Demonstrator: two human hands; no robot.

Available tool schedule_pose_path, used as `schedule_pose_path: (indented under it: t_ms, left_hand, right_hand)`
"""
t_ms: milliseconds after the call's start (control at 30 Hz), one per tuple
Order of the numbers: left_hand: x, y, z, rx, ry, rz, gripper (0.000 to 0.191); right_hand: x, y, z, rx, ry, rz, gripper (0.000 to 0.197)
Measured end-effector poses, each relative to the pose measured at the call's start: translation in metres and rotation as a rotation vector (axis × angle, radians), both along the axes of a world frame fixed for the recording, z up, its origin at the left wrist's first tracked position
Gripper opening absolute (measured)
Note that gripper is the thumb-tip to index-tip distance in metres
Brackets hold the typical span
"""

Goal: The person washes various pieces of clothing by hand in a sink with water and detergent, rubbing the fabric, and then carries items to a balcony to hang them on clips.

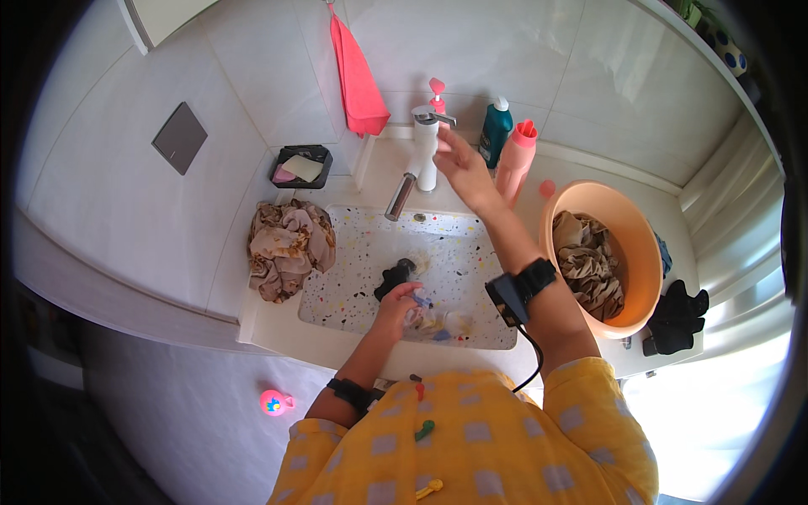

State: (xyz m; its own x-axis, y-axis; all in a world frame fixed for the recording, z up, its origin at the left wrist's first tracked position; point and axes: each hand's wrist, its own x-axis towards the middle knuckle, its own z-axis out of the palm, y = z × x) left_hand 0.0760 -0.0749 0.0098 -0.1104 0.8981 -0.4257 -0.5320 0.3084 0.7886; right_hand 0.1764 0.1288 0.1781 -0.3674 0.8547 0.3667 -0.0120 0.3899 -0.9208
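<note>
My left hand (399, 307) is in the speckled sink basin (353, 233), its fingers closed on a light wet cloth item (421, 303) with blue on it. Beside it lies a black wet cloth (396, 276), and pale and blue wet items (445, 325) lie lower in the basin. My right hand (462, 165) is raised beside the white faucet (427, 151), its fingers apart just under the metal lever (444, 117); it holds nothing that I can see. The spout points down over the basin.
Crumpled brown-stained cloth (290, 246) lies left of the basin, below a black soap dish (322, 170). A peach tub (645, 252) with brown cloth stands right. Behind are a teal bottle (496, 132) and a pink bottle (516, 164). A pink towel (360, 88) hangs on the wall.
</note>
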Motion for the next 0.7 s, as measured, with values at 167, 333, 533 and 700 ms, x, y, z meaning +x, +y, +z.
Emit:
schedule_pose_path:
  t_ms: [167,333,533,700]
  left_hand:
    - [-0.006,0.003,0.01,0.178,-0.374,-0.048,0.031]
    - [-0.006,0.002,0.045,0.218,-0.515,-0.061,0.025]
    - [-0.007,-0.002,0.036,0.272,-0.241,-0.192,0.03]
    - [-0.003,-0.009,0.048,0.206,-0.198,-0.215,0.025]
  right_hand:
    - [0.055,-0.06,-0.093,-0.134,-0.608,0.258,0.051]
    - [0.073,-0.111,-0.148,-0.851,-0.441,0.423,0.056]
    - [0.077,-0.117,-0.145,-1.141,0.095,0.52,0.038]
    - [0.081,-0.122,-0.121,-1.01,0.217,0.424,0.029]
